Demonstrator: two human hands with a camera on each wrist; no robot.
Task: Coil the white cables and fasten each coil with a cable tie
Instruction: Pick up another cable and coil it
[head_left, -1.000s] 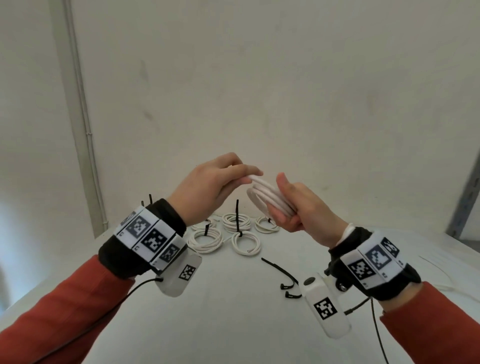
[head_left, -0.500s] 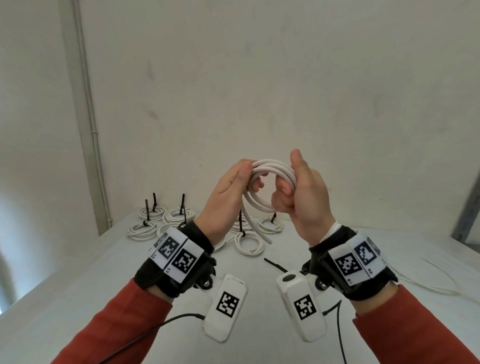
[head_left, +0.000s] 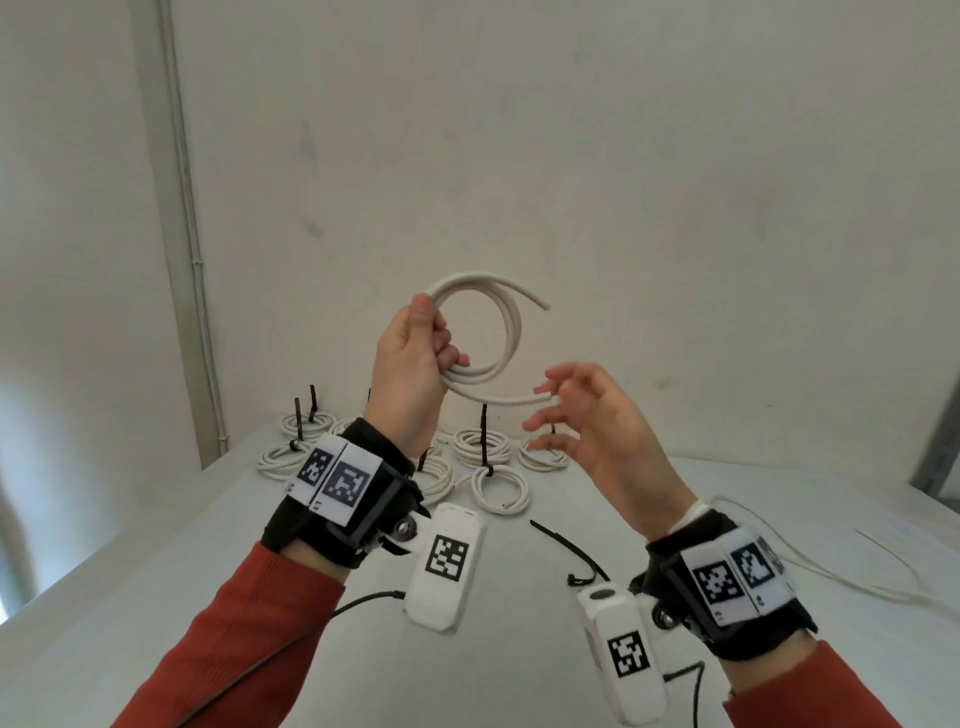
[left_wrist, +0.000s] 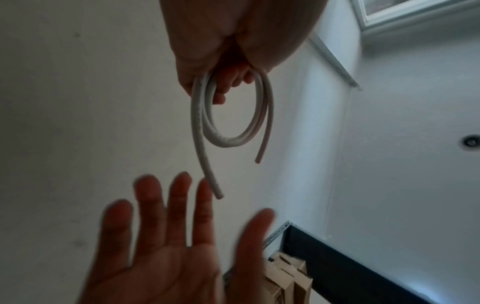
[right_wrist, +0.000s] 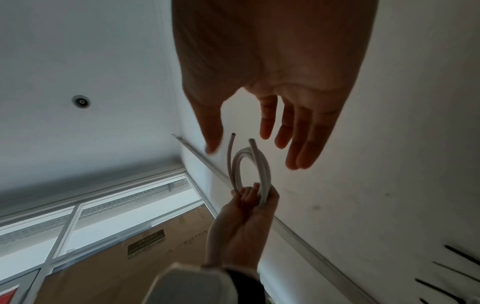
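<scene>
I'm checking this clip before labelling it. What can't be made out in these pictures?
- Head view: the left hand covers the part of the coil it grips; the wrist hides some tied coils.
- Head view: the right camera hides one end of the loose tie.
- Left wrist view: the open right hand is blurred.

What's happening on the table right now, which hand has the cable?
The left hand holds a loose white cable coil up in the air, both cable ends sticking out free. The right hand is open beside it, holding nothing. The coil has no tie on it yet. A loose black cable tie lies on the table, and several finished coils, already tied, sit further back by the wall.
</scene>
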